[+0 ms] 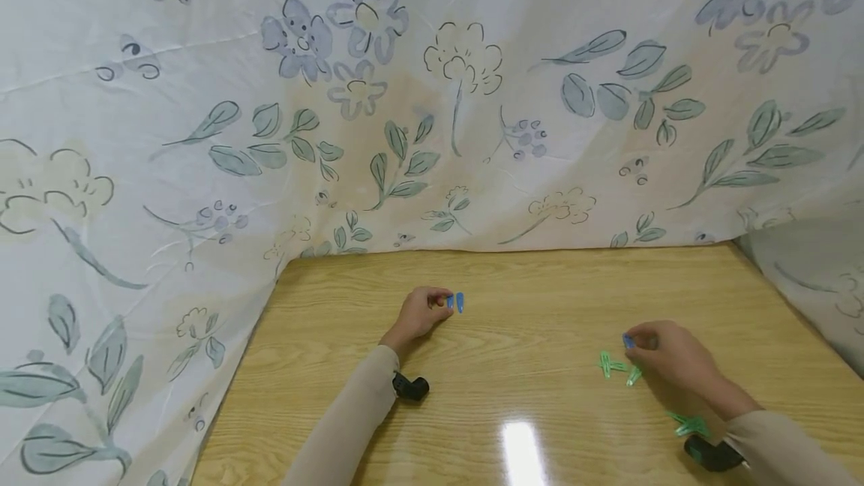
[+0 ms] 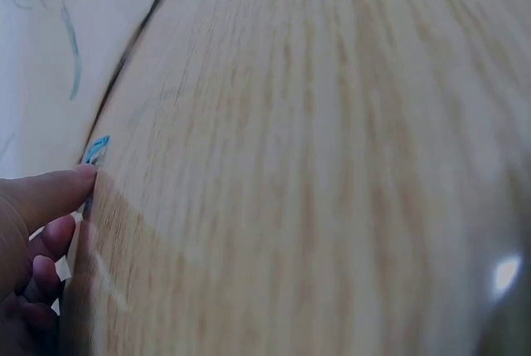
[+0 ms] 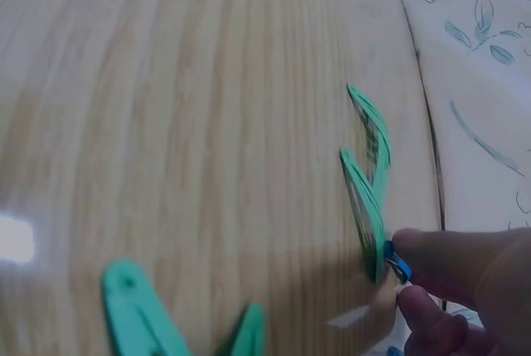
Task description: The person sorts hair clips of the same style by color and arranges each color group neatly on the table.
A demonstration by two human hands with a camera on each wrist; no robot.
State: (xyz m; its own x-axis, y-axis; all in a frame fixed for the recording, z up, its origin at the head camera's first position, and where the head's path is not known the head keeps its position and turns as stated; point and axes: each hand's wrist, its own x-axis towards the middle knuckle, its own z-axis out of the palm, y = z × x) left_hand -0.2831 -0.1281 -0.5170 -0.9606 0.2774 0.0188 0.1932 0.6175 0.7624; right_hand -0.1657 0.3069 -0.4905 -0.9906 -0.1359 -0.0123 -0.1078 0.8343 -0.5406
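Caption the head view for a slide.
Left hand and right hand each pinch a blue clip; green clips lie near the right hand.

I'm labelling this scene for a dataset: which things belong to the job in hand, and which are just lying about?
Seemingly the job's:
Blue clip in the left hand
Another blue clip in the right hand
Third blue clip, lying beside the first

Lying about, likely:
Green clips, held by neither hand
Floral cloth, a backdrop

Beige long sleeves (image 1: 349,417), small black wrist cameras (image 1: 412,388)
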